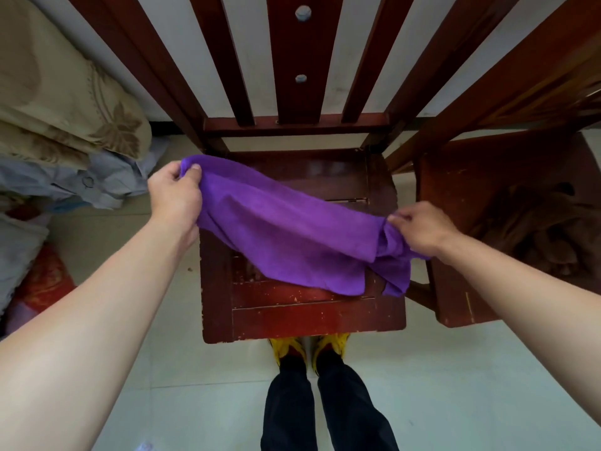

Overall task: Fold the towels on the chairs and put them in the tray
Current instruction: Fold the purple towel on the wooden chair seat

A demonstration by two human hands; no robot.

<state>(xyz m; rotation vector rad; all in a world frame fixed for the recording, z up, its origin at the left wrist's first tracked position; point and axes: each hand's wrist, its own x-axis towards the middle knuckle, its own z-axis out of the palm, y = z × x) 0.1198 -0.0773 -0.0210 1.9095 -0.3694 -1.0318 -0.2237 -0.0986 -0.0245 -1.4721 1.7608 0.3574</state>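
Note:
A purple towel (286, 236) is stretched across the seat of a dark red wooden chair (302, 317) in front of me. My left hand (175, 198) pinches its far left corner, lifted off the seat. My right hand (419, 229) grips the bunched right end near the chair's right edge. The towel sags between the hands and its lower edge drapes on the seat. On a second wooden chair (455, 203) at the right lies a crumpled brown towel (533, 226). No tray is in view.
The chair's slatted back (292, 70) rises ahead against a white wall. Folded beige bedding (61, 102), a pale blue cloth (97, 180) and a red bag (42, 284) are piled at the left. My legs and yellow shoes (309, 349) stand on light floor tiles.

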